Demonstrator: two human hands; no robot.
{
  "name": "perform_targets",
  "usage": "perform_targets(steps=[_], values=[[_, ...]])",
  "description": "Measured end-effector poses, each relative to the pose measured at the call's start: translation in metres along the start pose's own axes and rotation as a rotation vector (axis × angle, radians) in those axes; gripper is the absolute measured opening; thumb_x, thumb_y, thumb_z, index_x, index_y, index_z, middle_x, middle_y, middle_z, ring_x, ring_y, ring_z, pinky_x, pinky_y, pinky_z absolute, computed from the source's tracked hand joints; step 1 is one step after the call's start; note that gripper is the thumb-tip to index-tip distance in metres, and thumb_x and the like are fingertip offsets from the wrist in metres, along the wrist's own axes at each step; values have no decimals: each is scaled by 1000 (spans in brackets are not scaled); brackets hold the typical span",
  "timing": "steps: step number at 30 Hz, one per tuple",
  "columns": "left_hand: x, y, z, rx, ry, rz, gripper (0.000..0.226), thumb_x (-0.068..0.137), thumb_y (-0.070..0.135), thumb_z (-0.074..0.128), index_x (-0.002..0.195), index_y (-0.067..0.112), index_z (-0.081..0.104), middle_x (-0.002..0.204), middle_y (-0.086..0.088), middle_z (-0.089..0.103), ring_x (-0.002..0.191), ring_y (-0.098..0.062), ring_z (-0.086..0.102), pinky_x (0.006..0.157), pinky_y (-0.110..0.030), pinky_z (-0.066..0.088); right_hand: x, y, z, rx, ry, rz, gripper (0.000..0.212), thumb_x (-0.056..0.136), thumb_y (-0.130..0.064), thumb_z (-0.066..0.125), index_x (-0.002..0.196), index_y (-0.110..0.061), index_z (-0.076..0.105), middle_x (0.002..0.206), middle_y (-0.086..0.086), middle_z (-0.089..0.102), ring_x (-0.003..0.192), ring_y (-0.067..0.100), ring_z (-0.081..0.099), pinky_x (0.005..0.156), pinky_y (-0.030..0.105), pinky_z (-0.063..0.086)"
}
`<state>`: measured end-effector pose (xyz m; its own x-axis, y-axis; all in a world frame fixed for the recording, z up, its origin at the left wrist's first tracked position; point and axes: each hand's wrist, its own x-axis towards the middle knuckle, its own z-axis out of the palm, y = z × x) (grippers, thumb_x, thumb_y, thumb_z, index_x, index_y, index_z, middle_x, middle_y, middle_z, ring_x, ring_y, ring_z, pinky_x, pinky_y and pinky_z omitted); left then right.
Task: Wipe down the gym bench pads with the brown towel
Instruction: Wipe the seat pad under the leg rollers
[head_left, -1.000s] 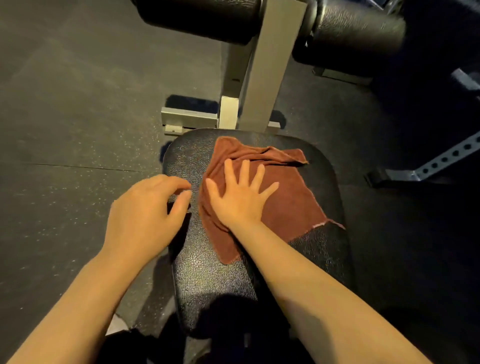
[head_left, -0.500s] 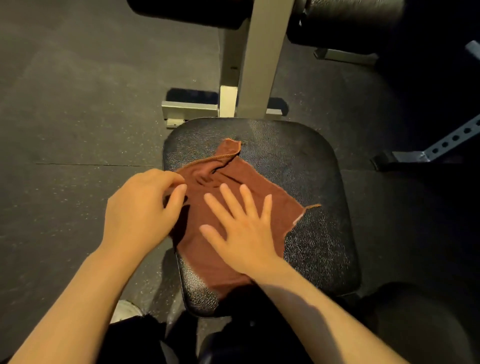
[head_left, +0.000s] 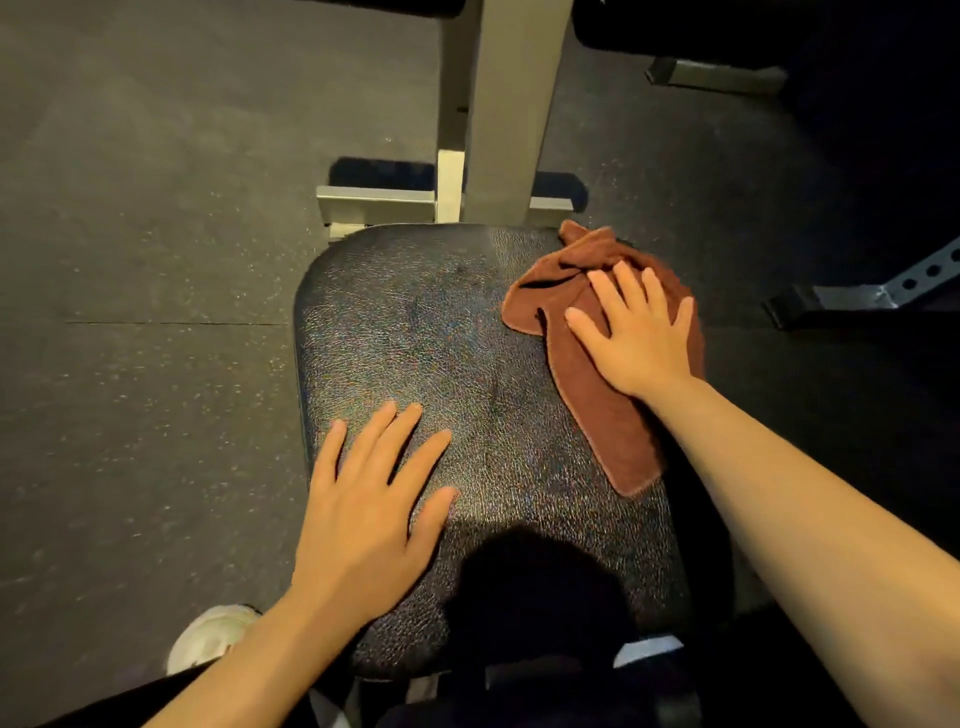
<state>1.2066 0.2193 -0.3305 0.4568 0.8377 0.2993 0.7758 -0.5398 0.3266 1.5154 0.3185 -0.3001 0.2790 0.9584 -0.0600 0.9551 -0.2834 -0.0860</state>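
Left hand lies flat, fingers straight and spread, palm down at the near left. Right hand reaches farther out, palm down too, fingers splayed and pressing. Both forearms bare, angling in from below.

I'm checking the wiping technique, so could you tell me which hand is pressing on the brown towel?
The right hand, fingers spread flat on the brown cloth towel; the left hand rests on the bare black textured bench pad.

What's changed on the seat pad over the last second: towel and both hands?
The right hand, flat on the brown towel, swept it from the pad's middle to the far right edge, bunching it. The left hand left the pad's left edge and now lies flat on the seat pad. The bench itself stayed put.
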Motion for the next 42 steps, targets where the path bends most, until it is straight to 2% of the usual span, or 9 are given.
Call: perform_targets(steps=[9,13,17,21,27,31,34,38,42], values=[[4,0,-4,-99,60,-85,44,97,35,43,134,21,60,140,-1,56,136,-20,45,116,-44,23,-87,-6,17,1,61,-48,73,92,-65,5,157,-34,17,165,3,13,152,31,7,118,60,5],[11,3,-13,-335,73,-193,47,98,39,40,140,21,53,143,-2,53,133,-17,45,112,-42,33,-154,-27,30,19,75,-109,68,94,-63,21,154,-31,32,161,8,27,148,40,20,112,69,13],[13,0,-48,-465,157,-277,41,93,40,50,126,18,63,141,0,46,125,3,37,100,-8,31,-204,-86,39,18,44,-267,69,89,-67,32,149,-32,41,156,12,38,144,47,26,106,74,9],[4,-8,-84,-277,192,-270,40,90,34,53,121,15,67,135,-5,54,121,-6,45,91,-29,39,-205,-157,41,81,-27,-402,68,86,-68,34,146,-37,42,157,8,36,146,46,21,103,78,9],[26,-2,-78,-281,161,-274,32,90,28,50,111,15,70,113,-1,65,106,-15,56,84,-21,36,-112,-165,19,112,-127,-416,73,93,-65,40,155,-44,8,166,-8,-4,151,24,-16,114,64,2],[50,21,-37,-173,55,-199,38,92,35,44,114,15,68,117,-4,65,107,-29,61,89,-45,49,-36,-123,9,118,-99,-313,69,95,-71,30,155,-45,7,165,-12,-4,151,17,-13,117,60,5],[67,23,-16,8,96,-149,40,94,34,47,123,13,66,132,-10,61,128,-35,52,103,-58,41,15,-76,-4,112,-68,-196,69,93,-75,22,155,-46,8,165,-13,-2,152,16,-9,117,59,4],[76,4,7,175,22,-166,55,97,47,38,141,19,54,151,-11,46,145,-32,33,116,-58,15,29,-36,-1,70,9,-208,66,96,-69,22,156,-41,12,166,-10,2,152,16,-2,119,55,5],[77,2,16,229,-84,-204,58,97,47,36,147,22,48,156,-11,40,146,-30,31,117,-58,12,-20,-28,3,74,-29,-79,71,94,-68,15,157,-35,17,165,0,15,151,26,12,116,50,4]])
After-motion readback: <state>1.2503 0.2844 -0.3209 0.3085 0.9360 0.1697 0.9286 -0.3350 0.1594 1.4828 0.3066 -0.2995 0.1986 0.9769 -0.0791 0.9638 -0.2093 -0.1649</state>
